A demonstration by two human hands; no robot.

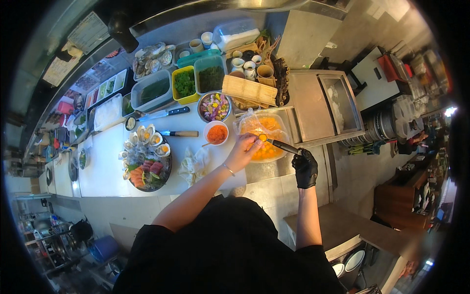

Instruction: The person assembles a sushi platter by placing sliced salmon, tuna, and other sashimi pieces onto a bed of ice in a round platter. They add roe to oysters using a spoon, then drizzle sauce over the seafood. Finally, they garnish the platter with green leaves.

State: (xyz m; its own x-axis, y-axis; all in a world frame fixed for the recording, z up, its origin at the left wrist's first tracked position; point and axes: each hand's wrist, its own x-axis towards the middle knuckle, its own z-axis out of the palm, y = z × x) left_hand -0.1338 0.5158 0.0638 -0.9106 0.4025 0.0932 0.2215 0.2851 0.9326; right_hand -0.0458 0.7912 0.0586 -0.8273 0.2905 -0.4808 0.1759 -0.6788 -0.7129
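My bare left hand (pixel 243 152), with a bracelet at the wrist, pinches a small round orange-yellow thing (pixel 263 137). My right hand (pixel 304 169), in a black glove, is closed round a black-handled tool (pixel 284 146). The tool's tip meets the round thing; its exact kind is hard to make out. Both hands are over a clear tub (pixel 285 128) of orange pieces in liquid, with clear plastic film (pixel 246 122) at its far left. Left of my left hand stand a bowl of orange-red food (pixel 217 133) and a crumpled white cloth (pixel 194 165).
A round platter of oysters and sliced fish (pixel 147 164) stands on the white board at left, near two knives (pixel 178 133). Behind are a bowl of chopped purple and yellow food (pixel 214 107), tubs of greens (pixel 184 83) and a bamboo mat (pixel 248 90).
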